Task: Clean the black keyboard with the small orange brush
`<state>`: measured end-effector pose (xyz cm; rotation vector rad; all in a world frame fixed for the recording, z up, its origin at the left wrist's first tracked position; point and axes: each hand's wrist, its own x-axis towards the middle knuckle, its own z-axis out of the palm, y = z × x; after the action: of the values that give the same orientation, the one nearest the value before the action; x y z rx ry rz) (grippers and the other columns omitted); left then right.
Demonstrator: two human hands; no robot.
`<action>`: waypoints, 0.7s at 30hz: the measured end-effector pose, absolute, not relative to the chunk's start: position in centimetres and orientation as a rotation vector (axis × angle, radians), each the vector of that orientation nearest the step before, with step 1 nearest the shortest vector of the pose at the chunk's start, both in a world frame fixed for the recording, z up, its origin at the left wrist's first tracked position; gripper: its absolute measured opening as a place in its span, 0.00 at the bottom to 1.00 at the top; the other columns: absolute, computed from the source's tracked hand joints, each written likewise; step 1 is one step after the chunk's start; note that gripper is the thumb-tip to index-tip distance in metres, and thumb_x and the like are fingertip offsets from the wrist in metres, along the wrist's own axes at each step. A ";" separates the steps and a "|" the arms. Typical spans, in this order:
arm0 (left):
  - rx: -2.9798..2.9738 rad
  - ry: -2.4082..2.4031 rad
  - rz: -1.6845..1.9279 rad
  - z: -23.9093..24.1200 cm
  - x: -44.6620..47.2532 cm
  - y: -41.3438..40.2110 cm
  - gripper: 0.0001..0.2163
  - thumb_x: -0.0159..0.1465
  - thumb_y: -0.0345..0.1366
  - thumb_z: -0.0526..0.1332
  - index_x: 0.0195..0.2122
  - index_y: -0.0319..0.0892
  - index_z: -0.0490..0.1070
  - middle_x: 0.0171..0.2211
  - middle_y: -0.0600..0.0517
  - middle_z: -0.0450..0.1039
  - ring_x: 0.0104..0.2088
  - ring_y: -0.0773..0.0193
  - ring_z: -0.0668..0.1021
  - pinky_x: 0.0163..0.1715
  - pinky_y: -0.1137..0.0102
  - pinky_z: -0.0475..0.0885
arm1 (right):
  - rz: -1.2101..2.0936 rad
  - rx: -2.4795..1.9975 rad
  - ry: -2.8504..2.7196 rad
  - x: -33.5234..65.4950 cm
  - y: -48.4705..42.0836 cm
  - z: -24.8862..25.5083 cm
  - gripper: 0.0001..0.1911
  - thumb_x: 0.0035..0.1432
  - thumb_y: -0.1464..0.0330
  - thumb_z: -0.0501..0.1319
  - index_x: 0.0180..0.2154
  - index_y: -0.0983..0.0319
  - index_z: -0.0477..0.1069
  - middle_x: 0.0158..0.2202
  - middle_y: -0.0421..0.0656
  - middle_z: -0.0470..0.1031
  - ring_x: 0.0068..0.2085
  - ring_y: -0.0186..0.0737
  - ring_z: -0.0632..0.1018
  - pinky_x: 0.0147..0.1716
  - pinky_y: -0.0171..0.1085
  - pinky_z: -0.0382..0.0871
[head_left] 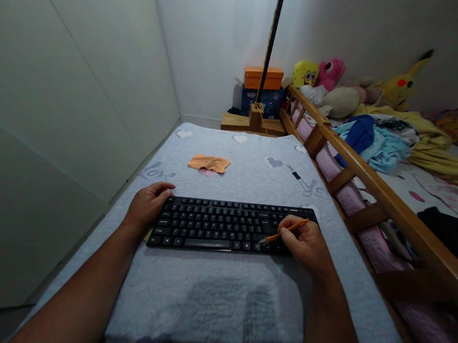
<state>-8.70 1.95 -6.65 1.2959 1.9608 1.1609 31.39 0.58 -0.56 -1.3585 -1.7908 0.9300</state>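
Observation:
A black keyboard (209, 227) lies flat on the light blue quilted cover, its long side across my view. My left hand (148, 202) grips its left end, fingers curled at the upper left corner. In my right hand (302, 242) is a slim brush (293, 226) with an orange handle, pinched like a pen. The brush tip points down and left to the keys at the lower right of the letter block. My right hand covers part of the number pad. A sliver of something yellow (148, 234) shows by the keyboard's left edge, mostly hidden.
Beyond the keyboard lies an orange cloth (209, 163). A small tool with a black grip (296, 175) and a metal loop lies at the far right. A wooden bed rail (354, 175) runs along the right; a wall (80, 103) stands left. Boxes (263, 78) are at the back.

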 end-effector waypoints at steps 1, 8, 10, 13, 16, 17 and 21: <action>1.296 1.962 1.156 -6.6 -8.7 2.0 0.20 0.56 0.49 0.63 0.43 0.42 0.81 0.34 0.49 0.81 0.34 0.56 0.80 0.35 0.65 0.73 | 0.912 -1.368 -1.782 31.6 0.6 -0.6 0.09 0.51 0.64 0.60 0.23 0.60 0.71 0.18 0.37 0.63 0.21 0.33 0.64 0.21 0.33 0.54; 1.262 1.969 1.160 -6.1 -8.3 1.8 0.20 0.55 0.48 0.63 0.42 0.42 0.81 0.33 0.49 0.81 0.33 0.56 0.79 0.34 0.65 0.72 | 0.735 -1.323 -1.652 32.5 0.7 -0.9 0.09 0.52 0.65 0.61 0.22 0.59 0.71 0.18 0.38 0.64 0.21 0.36 0.66 0.22 0.35 0.58; 1.258 1.957 1.169 -6.2 -8.2 1.8 0.19 0.55 0.48 0.63 0.42 0.42 0.81 0.33 0.49 0.81 0.33 0.56 0.80 0.34 0.65 0.73 | 0.776 -1.262 -1.610 32.1 0.6 -1.0 0.10 0.55 0.63 0.62 0.24 0.59 0.72 0.19 0.39 0.67 0.22 0.37 0.68 0.23 0.35 0.61; 1.246 1.945 1.192 -6.4 -8.2 1.8 0.20 0.56 0.48 0.63 0.43 0.42 0.81 0.34 0.49 0.81 0.33 0.56 0.80 0.33 0.66 0.72 | 0.954 -1.164 -1.650 30.6 0.3 -0.9 0.11 0.60 0.62 0.62 0.28 0.60 0.76 0.20 0.39 0.71 0.23 0.37 0.71 0.25 0.35 0.64; 1.252 1.955 1.194 -6.8 -8.4 1.8 0.20 0.56 0.48 0.63 0.43 0.42 0.81 0.33 0.50 0.81 0.32 0.57 0.79 0.32 0.67 0.70 | 1.137 -1.065 -1.719 28.8 -0.1 -0.8 0.10 0.62 0.62 0.63 0.32 0.61 0.78 0.23 0.41 0.75 0.25 0.37 0.75 0.27 0.35 0.67; 1.259 1.962 1.191 -6.8 -8.4 1.9 0.20 0.56 0.48 0.63 0.43 0.42 0.81 0.33 0.50 0.81 0.32 0.57 0.79 0.31 0.67 0.70 | 1.185 -1.043 -1.734 28.4 -0.2 -0.8 0.10 0.62 0.62 0.64 0.33 0.61 0.78 0.23 0.41 0.76 0.26 0.37 0.75 0.27 0.35 0.68; 1.286 1.977 1.196 -6.9 -8.4 2.0 0.19 0.56 0.47 0.63 0.42 0.42 0.82 0.33 0.49 0.81 0.34 0.56 0.79 0.34 0.66 0.72 | 1.267 -0.986 -1.800 27.2 -0.5 -1.1 0.09 0.62 0.63 0.64 0.34 0.61 0.79 0.25 0.42 0.78 0.27 0.37 0.77 0.28 0.35 0.70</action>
<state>-8.43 1.95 -6.85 1.2863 1.9766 1.1960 27.18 -0.53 -1.06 -0.9856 -1.8005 1.2672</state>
